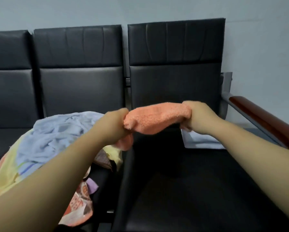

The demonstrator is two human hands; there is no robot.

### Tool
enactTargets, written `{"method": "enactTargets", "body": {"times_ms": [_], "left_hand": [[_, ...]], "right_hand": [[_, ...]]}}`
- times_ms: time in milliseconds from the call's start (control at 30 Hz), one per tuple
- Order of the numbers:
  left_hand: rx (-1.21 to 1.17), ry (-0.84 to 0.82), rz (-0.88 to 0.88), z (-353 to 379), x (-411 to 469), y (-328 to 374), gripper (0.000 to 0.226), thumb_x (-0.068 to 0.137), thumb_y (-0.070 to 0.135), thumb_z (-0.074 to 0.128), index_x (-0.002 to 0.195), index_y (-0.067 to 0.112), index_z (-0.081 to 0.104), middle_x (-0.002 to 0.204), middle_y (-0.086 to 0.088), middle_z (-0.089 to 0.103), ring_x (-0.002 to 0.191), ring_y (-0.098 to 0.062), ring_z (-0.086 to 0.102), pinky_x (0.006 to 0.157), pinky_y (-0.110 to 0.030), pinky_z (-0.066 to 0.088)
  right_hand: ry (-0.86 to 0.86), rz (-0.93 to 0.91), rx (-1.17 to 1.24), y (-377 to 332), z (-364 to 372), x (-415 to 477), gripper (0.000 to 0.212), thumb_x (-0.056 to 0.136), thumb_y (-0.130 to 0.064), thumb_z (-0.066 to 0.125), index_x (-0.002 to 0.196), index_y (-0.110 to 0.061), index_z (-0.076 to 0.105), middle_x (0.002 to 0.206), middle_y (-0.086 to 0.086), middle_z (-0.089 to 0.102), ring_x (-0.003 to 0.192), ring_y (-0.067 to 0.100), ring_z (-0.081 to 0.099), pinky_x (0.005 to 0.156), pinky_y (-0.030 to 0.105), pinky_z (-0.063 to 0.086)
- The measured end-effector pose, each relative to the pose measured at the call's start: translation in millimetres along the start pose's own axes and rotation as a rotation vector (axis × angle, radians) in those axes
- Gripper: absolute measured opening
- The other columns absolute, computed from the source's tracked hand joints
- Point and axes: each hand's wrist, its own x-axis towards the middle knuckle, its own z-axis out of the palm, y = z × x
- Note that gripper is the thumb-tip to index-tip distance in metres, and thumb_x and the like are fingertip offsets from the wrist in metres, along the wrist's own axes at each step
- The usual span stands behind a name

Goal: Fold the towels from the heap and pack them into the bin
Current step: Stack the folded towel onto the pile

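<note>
Our fingers (124, 113) on the L hand (117, 122) are curled tight round one end of the orange towel (154, 119). The R hand (193, 113) grips the other end the same way, fingertips tucked under the cloth, so we see mostly the backs of both hands. The towel spans btw. them as a thick bunched roll, held in the air over the right seat (199, 181), w/ a loose flap dropping below the L wrist. Both forearms reach in from the bottom corners.

Under the L arm, left of that seat, lies the heap (45, 148): a pale blue towel (56, 131) on top, a yellow towel (8, 171) beneath, a patterned orange-and-white cloth (76, 206) at the near edge, plus a bit of purple cloth (91, 186). Just below the R hand a folded pale towel (202, 141) lies flat at the back of the right seat. A wooden armrest (266, 119) runs along the right side. Black backrests (80, 52) and a grey wall (266, 47) stand behind.
</note>
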Motion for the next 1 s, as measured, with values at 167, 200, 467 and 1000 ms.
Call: {"method": "enactTargets", "body": {"times_ms": [167, 200, 467, 1000], "left_hand": [[-0.267, -0.531, -0.025, 71.1, -46.9, -17.5, 0.022, 0.076, 0.009, 0.079, 0.088, 0.021, 0.065, 0.060, 0.012, 0.065, 0.051, 0.002, 0.061, 0.048, -0.014, 0.045], [-0.308, -0.633, -0.056, 85.2, -52.6, -23.1, 0.020, 0.076, 0.008, 0.082, 0.089, 0.016, 0.069, 0.058, 0.013, 0.065, 0.049, 0.003, 0.058, 0.048, -0.013, 0.043], [-0.483, -0.579, -0.215, 116.1, -52.8, -39.6, 0.052, 0.063, 0.043, 0.090, 0.102, 0.019, 0.065, 0.089, -0.002, 0.073, 0.081, -0.016, 0.071, 0.057, -0.027, 0.056], [-0.663, -0.900, -0.294, 92.4, -56.7, -50.4, 0.075, 0.070, 0.063, 0.083, 0.124, 0.014, 0.065, 0.114, -0.004, 0.076, 0.108, -0.025, 0.072, 0.100, -0.045, 0.054]], "right_hand": [[-0.672, 0.229, 0.172, 43.6, 73.8, -60.8, 0.011, 0.072, -0.011, 0.079, 0.076, -0.020, 0.074, 0.071, 0.002, 0.076, 0.065, 0.020, 0.071, 0.066, 0.034, 0.057], [-0.762, 0.311, 0.195, 51.3, 89.0, -69.4, 0.020, 0.069, -0.013, 0.084, 0.088, -0.014, 0.078, 0.081, 0.008, 0.079, 0.073, 0.023, 0.074, 0.070, 0.036, 0.058], [-0.617, 0.368, 0.388, 59.2, 107.5, -64.1, 0.066, 0.054, -0.050, 0.091, 0.112, -0.024, 0.074, 0.108, -0.007, 0.077, 0.101, 0.018, 0.073, 0.093, 0.039, 0.059], [-0.907, 0.465, 0.461, 65.8, 88.9, -90.2, 0.086, 0.054, -0.091, 0.072, 0.114, -0.029, 0.072, 0.105, -0.003, 0.079, 0.104, 0.018, 0.070, 0.097, 0.041, 0.051]]}}
